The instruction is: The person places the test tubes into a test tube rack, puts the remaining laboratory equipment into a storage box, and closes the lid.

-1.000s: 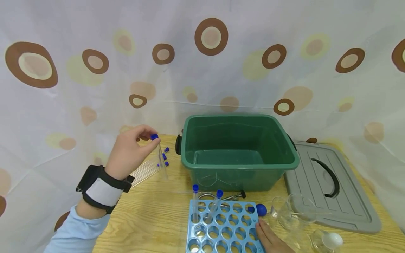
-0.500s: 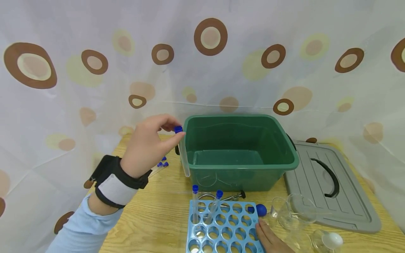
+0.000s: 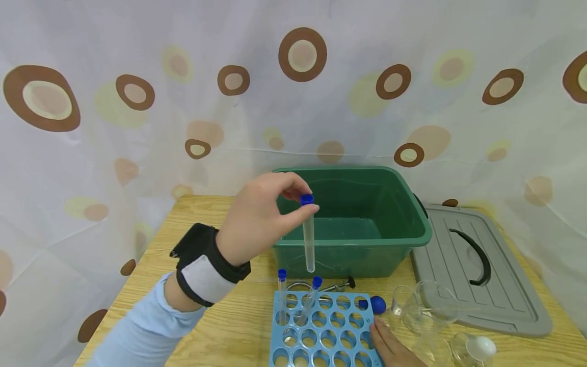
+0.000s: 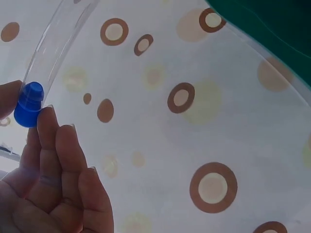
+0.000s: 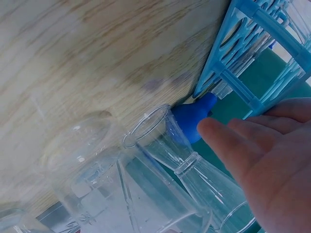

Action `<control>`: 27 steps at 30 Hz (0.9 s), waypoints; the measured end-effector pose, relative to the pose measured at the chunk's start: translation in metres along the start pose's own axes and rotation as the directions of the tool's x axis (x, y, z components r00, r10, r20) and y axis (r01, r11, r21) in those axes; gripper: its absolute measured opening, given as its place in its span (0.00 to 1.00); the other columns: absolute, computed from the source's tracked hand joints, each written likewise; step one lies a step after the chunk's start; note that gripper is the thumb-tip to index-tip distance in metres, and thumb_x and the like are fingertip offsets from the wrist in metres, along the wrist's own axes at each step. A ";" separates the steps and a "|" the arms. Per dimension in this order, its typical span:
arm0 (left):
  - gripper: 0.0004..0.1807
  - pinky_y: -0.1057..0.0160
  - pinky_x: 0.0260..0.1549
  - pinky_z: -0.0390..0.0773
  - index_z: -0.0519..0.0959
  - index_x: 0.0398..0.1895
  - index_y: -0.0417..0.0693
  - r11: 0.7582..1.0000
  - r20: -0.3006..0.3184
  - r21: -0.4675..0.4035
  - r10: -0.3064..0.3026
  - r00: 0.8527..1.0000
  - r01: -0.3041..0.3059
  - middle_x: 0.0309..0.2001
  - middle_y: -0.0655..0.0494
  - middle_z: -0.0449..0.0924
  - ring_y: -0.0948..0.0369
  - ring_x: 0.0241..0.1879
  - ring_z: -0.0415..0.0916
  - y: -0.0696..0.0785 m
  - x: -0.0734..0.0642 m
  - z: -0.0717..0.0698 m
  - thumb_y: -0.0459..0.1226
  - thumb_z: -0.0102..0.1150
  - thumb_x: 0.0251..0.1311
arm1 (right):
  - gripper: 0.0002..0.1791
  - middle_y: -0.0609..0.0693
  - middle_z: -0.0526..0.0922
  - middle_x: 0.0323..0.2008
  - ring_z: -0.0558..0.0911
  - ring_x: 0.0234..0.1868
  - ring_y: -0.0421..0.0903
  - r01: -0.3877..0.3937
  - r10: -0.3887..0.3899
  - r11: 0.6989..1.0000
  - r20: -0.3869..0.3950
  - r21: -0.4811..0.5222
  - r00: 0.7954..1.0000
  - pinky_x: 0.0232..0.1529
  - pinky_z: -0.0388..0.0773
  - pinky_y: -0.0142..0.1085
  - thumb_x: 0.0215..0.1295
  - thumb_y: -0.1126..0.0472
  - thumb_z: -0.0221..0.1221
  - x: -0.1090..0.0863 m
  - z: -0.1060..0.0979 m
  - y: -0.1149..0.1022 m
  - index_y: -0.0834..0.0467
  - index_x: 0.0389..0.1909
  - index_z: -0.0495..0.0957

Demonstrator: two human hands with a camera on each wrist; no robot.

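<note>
My left hand (image 3: 263, 214) pinches a clear test tube (image 3: 309, 244) by its blue stopper (image 4: 30, 104), thumb on one side and fingertips on the other. The tube hangs nearly upright in front of the green bin, above the blue test tube rack (image 3: 337, 329). Two stoppered test tubes (image 3: 282, 298) stand in the rack's far left holes, one of them leaning. My right hand (image 3: 394, 346) rests with straight fingers against the rack's right side. In the right wrist view, the rack (image 5: 238, 87) rises beside that hand's fingers, with a blue rubber bulb (image 5: 192, 116) near the fingertips.
Behind the rack stands the green bin (image 3: 353, 257), with a metal clamp (image 3: 339, 285) lying between them. Clear glassware (image 3: 431, 306) and a white-topped vessel (image 3: 480, 349) are on the right. A grey lid (image 3: 481, 270) with a black handle lies beyond the glassware.
My left hand has carried the test tube right, from the tubes lying at the left to above the rack; the tube now hangs straighter. The right hand has stayed at the rack.
</note>
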State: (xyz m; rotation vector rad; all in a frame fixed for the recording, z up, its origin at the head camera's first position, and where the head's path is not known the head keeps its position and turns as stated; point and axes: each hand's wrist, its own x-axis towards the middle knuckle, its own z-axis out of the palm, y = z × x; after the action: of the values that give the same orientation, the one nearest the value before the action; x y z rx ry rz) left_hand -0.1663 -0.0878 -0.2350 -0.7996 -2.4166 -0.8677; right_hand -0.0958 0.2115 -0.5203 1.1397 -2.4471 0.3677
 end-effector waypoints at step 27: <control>0.09 0.66 0.40 0.74 0.80 0.31 0.52 0.999 0.327 0.048 -0.001 0.945 -0.016 0.29 0.63 0.83 0.67 0.33 0.78 0.002 -0.021 0.078 0.45 0.66 0.53 | 0.53 0.37 0.23 0.72 0.29 0.70 0.25 -0.051 0.051 0.999 0.037 -0.006 0.998 0.60 0.45 0.10 0.61 0.33 0.50 -0.003 0.000 0.001 0.46 0.71 0.25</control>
State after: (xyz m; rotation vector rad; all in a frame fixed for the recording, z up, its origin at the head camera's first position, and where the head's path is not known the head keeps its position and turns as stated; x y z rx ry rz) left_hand -0.1657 -0.0412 -0.3013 -1.0005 -2.7065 -0.7141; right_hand -0.0947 0.2139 -0.5217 1.0925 -2.5121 0.3582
